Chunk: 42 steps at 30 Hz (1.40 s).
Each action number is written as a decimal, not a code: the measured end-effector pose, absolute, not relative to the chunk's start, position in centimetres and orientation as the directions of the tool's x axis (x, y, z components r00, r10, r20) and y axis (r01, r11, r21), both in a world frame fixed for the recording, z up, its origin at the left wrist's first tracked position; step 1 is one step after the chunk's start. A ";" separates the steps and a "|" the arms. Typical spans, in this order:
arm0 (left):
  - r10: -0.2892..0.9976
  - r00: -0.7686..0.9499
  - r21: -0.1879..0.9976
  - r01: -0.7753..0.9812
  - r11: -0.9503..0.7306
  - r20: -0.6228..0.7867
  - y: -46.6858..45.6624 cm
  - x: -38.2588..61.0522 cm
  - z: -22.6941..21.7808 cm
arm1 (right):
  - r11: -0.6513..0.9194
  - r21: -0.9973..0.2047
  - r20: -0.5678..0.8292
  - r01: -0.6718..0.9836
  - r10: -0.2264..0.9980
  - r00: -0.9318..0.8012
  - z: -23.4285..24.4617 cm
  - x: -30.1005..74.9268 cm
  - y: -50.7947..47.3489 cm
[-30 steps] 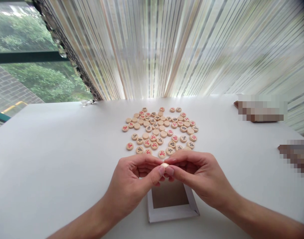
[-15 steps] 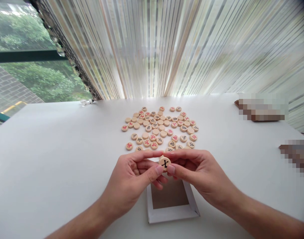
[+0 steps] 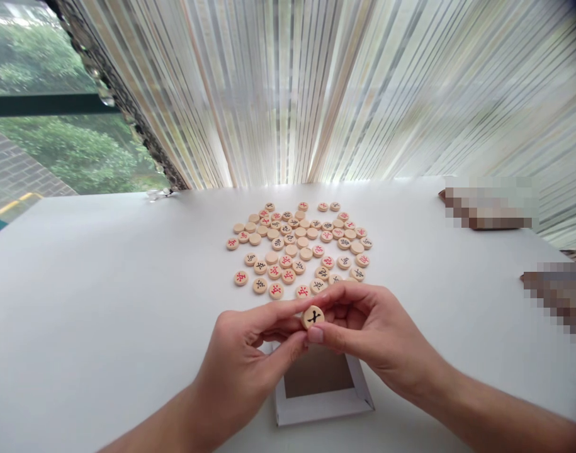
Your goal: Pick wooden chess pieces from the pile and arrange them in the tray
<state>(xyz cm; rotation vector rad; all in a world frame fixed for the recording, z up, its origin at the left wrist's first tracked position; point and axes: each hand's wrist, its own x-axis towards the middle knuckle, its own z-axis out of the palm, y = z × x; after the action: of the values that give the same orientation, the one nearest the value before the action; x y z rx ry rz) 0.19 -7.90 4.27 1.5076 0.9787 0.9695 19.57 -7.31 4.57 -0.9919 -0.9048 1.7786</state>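
My left hand (image 3: 247, 358) and my right hand (image 3: 372, 330) meet above the table's near middle. Together they pinch one round wooden game piece (image 3: 313, 316), its face with a black character turned toward me. Just beyond the hands, several similar wooden pieces (image 3: 299, 248) with red or black characters lie scattered on the white table (image 3: 103, 296). Beneath the hands sits a shallow white box (image 3: 323, 402) with a brown inside, partly hidden by my fingers.
A striped sheer curtain (image 3: 344, 88) hangs along the table's far edge, with a window (image 3: 42, 126) to the left. Blurred brown objects (image 3: 488, 204) lie at the right side of the table, another (image 3: 556, 296) nearer the right edge.
The piece was edge-on a second ago; both hands have turned it so its black character faces me. The hands shifted slightly nearer and lower.
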 end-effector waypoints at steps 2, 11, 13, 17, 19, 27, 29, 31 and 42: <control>0.934 0.331 0.973 0.132 -0.187 0.135 -7.9 0.2 4.2 | -0.371 -0.872 -0.289 -0.320 0.917 -0.276 4.5 19.6 -7.3; 0.887 0.365 0.911 0.186 -0.369 0.284 -8.0 -0.1 3.9 | -0.462 -0.827 -0.349 -0.320 0.869 -0.351 4.3 19.5 -7.6; 0.881 0.366 0.905 0.184 -0.383 0.298 -7.8 -0.1 3.8 | -0.472 -0.823 -0.349 -0.316 0.859 -0.376 4.4 19.5 -7.7; 0.882 0.373 0.916 0.159 -0.367 0.289 -7.7 0.0 3.9 | -0.456 -0.824 -0.315 -0.337 0.862 -0.396 4.7 19.5 -7.8; 0.883 0.370 0.919 0.153 -0.364 0.289 -7.7 0.0 4.0 | -0.447 -0.828 -0.308 -0.339 0.867 -0.392 4.7 19.5 -7.9; 0.910 0.339 0.961 0.057 -0.272 0.238 -7.9 0.1 4.3 | -0.309 -0.906 -0.195 -0.288 0.911 -0.364 4.8 19.6 -7.8; 0.914 0.341 0.971 0.012 -0.239 0.220 -7.9 0.2 4.5 | -0.275 -0.924 -0.173 -0.267 0.921 -0.349 4.9 19.8 -7.8; 0.921 0.339 0.980 -0.025 -0.195 0.192 -7.9 0.2 4.6 | -0.251 -0.935 -0.159 -0.251 0.929 -0.335 4.9 19.8 -8.0; 0.960 0.256 0.990 -0.108 -0.085 0.110 -7.7 0.7 5.3 | -0.138 -0.971 -0.082 -0.197 0.960 -0.267 5.0 19.7 -8.1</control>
<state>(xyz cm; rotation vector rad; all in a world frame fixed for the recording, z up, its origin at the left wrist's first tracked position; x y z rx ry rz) 0.69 -7.66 5.29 1.3227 0.8950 1.1248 19.72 -8.07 5.04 -0.9912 -1.1737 1.5767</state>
